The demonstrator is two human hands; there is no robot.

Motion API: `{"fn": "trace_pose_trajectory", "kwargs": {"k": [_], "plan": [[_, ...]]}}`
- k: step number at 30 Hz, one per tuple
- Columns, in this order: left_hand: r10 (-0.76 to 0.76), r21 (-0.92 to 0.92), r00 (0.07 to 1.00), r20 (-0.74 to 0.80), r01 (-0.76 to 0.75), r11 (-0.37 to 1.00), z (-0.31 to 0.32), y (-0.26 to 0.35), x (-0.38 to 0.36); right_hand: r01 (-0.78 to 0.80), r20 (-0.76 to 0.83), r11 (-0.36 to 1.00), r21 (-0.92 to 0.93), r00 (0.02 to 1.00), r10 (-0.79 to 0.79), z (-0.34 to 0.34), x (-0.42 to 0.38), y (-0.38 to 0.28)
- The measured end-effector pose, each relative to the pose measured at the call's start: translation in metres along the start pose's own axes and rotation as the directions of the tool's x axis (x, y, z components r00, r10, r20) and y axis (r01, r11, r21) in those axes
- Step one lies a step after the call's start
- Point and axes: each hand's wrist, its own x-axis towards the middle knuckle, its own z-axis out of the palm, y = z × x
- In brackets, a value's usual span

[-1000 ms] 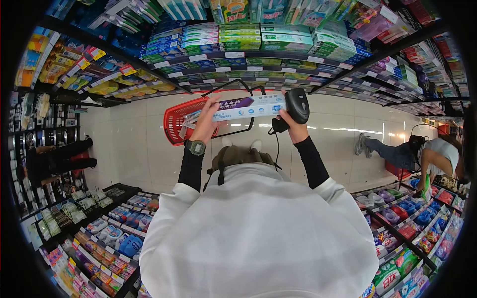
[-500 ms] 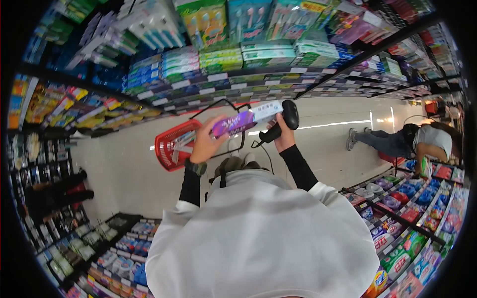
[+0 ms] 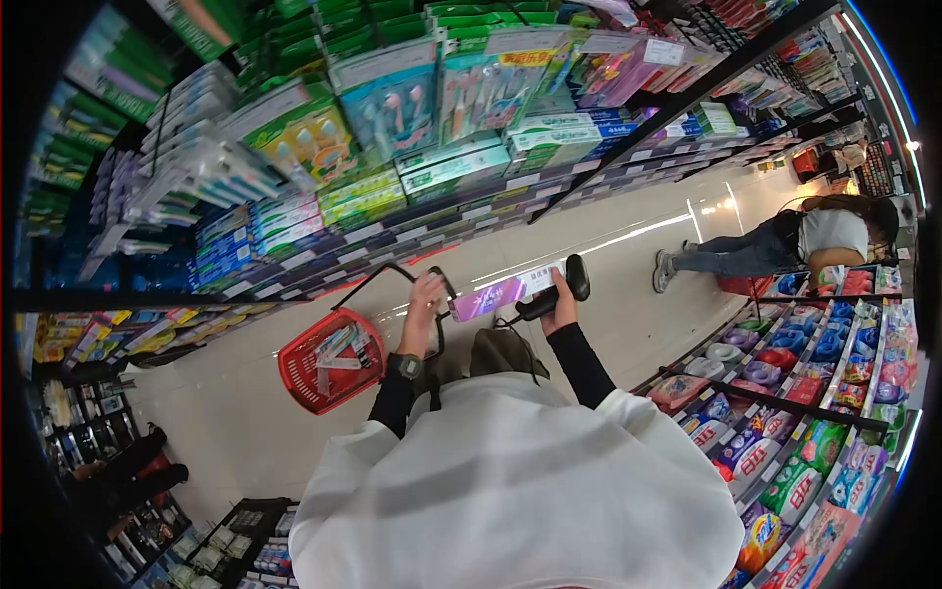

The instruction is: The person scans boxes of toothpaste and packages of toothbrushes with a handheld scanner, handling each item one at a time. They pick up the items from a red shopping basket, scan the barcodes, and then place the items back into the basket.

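Note:
My right hand (image 3: 562, 301) is closed round a black handheld barcode scanner (image 3: 579, 279). Its thumb also pins the white end of a long purple-and-white toothpaste box (image 3: 496, 296), which points left. Just beyond the box's purple end is my left hand (image 3: 423, 302), fingers loosely bent and apart from the box, a watch on the wrist. In this view that hand overlaps the black handle (image 3: 391, 267) of a red shopping basket (image 3: 329, 361). Several small packs (image 3: 343, 346) lie in the basket. A dark cable (image 3: 525, 339) hangs below the scanner.
A shelf of toothbrush packs (image 3: 388, 103) and toothpaste boxes (image 3: 456, 172) runs along the front. To the right are racks of bagged detergent (image 3: 790, 491) and bottles. A person (image 3: 785, 240) bends over at the far right; dark-clothed legs (image 3: 128, 471) show at left.
My left hand has let go of the box's purple end and moved slightly left. The right hand still holds scanner and box. My view has turned, so shelves and basket appear shifted.

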Motion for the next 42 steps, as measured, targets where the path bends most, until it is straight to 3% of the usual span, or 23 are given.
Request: {"fn": "trace_pose_trajectory", "kwargs": {"k": [1,2,3,4,7,9,11,13,14,15,17,19,21,27,31,35,38,42], "plan": [[0.000,-0.008,1.000,0.002,0.000,1.000,-0.027,-0.031,0.017,0.013,-0.003,1.000,0.003,1.000,-0.013,-0.005,0.005,-0.010],[-0.008,0.264,0.986,-0.168,0.052,0.963,-0.060,-0.073,0.036,0.007,0.022,1.000,-0.016,1.000,-0.007,-0.012,0.013,-0.022],[0.028,0.500,0.942,-0.333,0.151,0.852,-0.090,-0.113,0.052,-0.002,0.046,0.999,-0.038,0.999,0.004,-0.020,0.020,-0.032],[0.057,0.637,0.934,-0.352,0.195,0.746,-0.115,-0.151,0.066,-0.008,0.047,0.999,-0.054,0.999,0.011,-0.026,0.028,-0.040],[0.178,0.822,0.853,-0.490,0.385,0.419,-0.142,-0.223,0.104,-0.126,0.079,0.987,-0.094,0.988,0.134,-0.039,0.061,-0.067],[0.151,0.689,0.794,-0.589,0.397,0.606,-0.144,-0.251,0.122,-0.187,0.113,0.971,-0.149,0.972,0.204,-0.041,0.080,-0.085],[0.197,0.669,0.711,-0.675,0.477,0.570,-0.153,-0.275,0.139,-0.191,0.141,0.966,-0.176,0.966,0.217,-0.034,0.094,-0.102],[0.102,0.598,0.672,-0.733,0.567,0.566,-0.128,-0.251,0.138,-0.192,0.159,0.959,-0.210,0.961,0.228,-0.028,0.099,-0.121],[0.213,0.652,0.661,-0.719,0.537,0.535,-0.127,-0.254,0.135,-0.175,0.178,0.959,-0.222,0.960,0.216,-0.023,0.101,-0.131],[0.169,0.668,0.672,-0.721,0.611,0.425,-0.131,-0.252,0.133,-0.163,0.198,0.958,-0.235,0.957,0.212,-0.021,0.104,-0.138],[0.129,0.623,0.635,-0.761,0.661,0.420,-0.127,-0.245,0.124,-0.182,0.224,0.948,-0.261,0.944,0.242,-0.026,0.114,-0.146],[0.200,0.641,0.611,-0.765,0.698,0.318,-0.105,-0.237,0.104,-0.189,0.276,0.958,-0.216,0.929,0.246,-0.027,0.119,-0.153],[0.277,0.701,0.644,-0.713,0.635,0.326,-0.101,-0.239,0.082,-0.204,0.261,0.957,-0.205,0.931,0.255,-0.030,0.124,-0.158],[0.176,0.699,0.704,-0.688,0.577,0.421,-0.057,-0.242,0.029,-0.133,0.203,0.983,-0.127,0.967,0.157,-0.054,0.137,-0.186],[0.264,0.734,0.699,-0.665,0.547,0.402,-0.048,-0.272,0.008,-0.019,0.164,0.999,-0.043,0.986,0.026,-0.083,0.169,-0.225],[0.363,0.790,0.711,-0.602,0.462,0.404,-0.007,-0.275,0.008,0.104,0.156,0.994,-0.036,0.983,-0.097,-0.108,0.214,-0.292],[0.270,0.741,0.701,-0.660,0.545,0.392,-0.001,-0.293,0.025,0.207,0.147,0.978,-0.030,0.969,-0.201,-0.128,0.266,-0.353],[0.353,0.760,0.676,-0.647,0.530,0.377,0.027,-0.315,0.051,0.271,0.162,0.963,0.005,0.950,-0.268,-0.149,0.333,-0.436]]}}
